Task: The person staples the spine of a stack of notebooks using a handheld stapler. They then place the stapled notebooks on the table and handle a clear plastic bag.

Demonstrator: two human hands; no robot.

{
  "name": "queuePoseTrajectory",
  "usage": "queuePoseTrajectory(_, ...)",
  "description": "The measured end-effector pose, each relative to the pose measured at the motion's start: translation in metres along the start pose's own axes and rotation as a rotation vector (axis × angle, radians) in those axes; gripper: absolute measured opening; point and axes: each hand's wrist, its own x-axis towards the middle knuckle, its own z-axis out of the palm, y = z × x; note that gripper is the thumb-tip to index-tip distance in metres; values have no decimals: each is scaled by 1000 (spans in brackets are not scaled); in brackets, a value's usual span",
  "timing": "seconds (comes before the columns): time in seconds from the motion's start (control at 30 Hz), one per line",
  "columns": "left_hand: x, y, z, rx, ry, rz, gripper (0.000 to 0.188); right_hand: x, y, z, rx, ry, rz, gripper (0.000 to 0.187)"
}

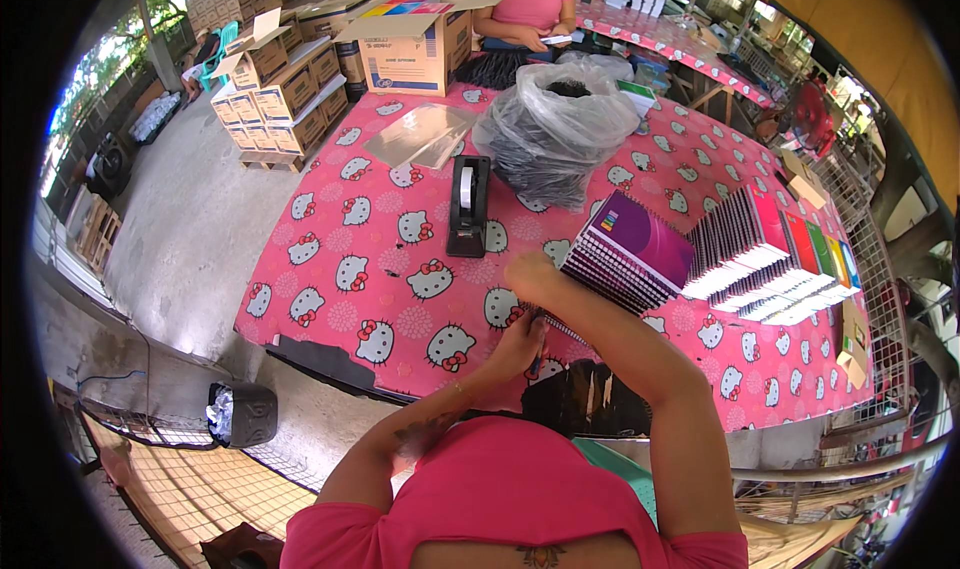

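The left hand (518,347) is pinching what looks like a dark pen at the table's near edge while the right hand (533,272) is pressing curled against the purple notebook stack (630,251), steadying it.

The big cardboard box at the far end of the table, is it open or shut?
Open: the cardboard box has its top flaps spread outward.

One tape dispenser (468,206), one clear plastic bag (556,129), two rows of spiral notebooks (700,254), two hands (524,309)
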Motion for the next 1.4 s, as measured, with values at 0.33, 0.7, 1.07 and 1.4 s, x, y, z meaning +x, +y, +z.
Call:
queuePoseTrajectory(0.33, 8, -12, 0, -123, 64, -4, 25, 2, -4, 11, 26, 55, 4, 17)
queuePoseTrajectory(0.7, 1, -23, -1, -86, 30, -100, 23, 1, -4, 11, 101, 98, -35, 15)
queuePoseTrajectory(1.07, 3, -21, -4, -156, -45, -69, 25, 3, 2, 22, 112, 85, -61, 19)
queuePoseTrajectory(1.4, 4, -15, 1, -251, 23, -83, 27, 13, -2, 38, 50, 33, -54, 21)
